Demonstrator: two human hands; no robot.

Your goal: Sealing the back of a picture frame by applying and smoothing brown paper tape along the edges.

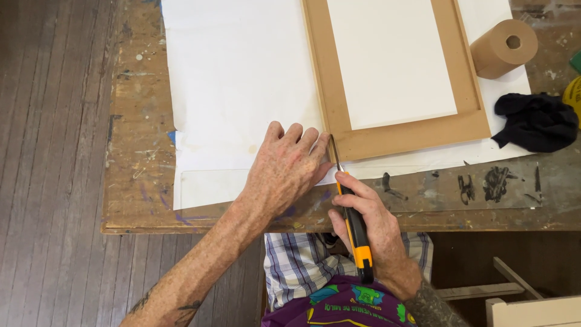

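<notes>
A workshop: a paint-spattered wooden workbench (139,151) is sitting on bare floorboards (48,181), with a brown tape roll (503,48) lying at two o'clock.

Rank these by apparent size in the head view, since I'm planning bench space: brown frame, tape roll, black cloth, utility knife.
1. Brown frame, by far the largest.
2. Black cloth.
3. Tape roll and utility knife: unsure; the knife is longer but thin, partly covered, and nearer the camera.
</notes>
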